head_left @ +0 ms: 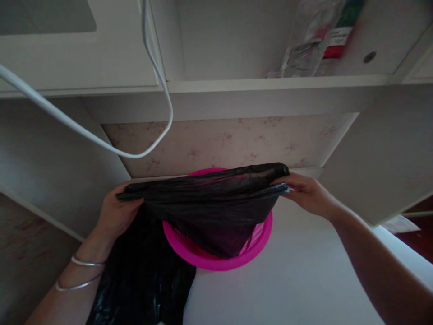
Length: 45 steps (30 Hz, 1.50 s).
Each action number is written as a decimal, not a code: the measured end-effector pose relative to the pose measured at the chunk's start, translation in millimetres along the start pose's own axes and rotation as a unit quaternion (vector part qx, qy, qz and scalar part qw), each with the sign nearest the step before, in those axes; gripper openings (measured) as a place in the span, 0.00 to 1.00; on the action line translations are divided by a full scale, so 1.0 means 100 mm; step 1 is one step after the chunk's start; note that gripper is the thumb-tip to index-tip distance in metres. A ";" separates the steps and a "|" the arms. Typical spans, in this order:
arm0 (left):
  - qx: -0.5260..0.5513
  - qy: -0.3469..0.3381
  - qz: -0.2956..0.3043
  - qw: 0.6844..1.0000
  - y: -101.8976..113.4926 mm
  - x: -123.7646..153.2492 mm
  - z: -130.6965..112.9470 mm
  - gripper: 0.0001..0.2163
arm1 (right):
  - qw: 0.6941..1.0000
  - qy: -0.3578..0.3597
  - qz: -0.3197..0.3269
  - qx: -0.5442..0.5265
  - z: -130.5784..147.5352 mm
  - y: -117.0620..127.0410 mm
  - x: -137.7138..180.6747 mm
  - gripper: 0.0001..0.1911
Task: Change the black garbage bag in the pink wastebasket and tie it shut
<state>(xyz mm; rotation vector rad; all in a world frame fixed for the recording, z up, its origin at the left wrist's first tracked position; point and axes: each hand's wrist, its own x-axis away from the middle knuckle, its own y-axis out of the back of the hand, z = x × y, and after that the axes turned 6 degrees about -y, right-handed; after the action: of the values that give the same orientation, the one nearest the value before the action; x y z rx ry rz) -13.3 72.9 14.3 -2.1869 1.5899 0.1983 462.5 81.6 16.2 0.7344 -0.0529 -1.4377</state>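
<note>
A black plastic bin bag is stretched wide over a bright pink round bin on the pale floor. My left hand grips the bag's left edge, fingers closed on the plastic; two thin bangles circle that wrist. My right hand pinches the bag's right edge. Part of the bag sags into the pink bin. Another fold of black plastic hangs down by my left forearm, outside the bin.
The bin stands in a recess under a white shelf, against a floral-papered wall. A white cable loops down at the left. Packets sit on the shelf above. White cabinet sides flank the recess.
</note>
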 end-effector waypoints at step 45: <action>-0.067 -0.101 0.196 0.973 -1.47 -0.03 -0.11 0.13 | 0.983 0.158 0.009 0.088 0.67 -0.90 0.50 0.14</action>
<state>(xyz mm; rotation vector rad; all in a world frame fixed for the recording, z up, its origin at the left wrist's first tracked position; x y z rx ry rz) 121.0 107.5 62.9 -1.8498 1.9188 0.6413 361.5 12.3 5.4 1.0986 0.0599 -1.2943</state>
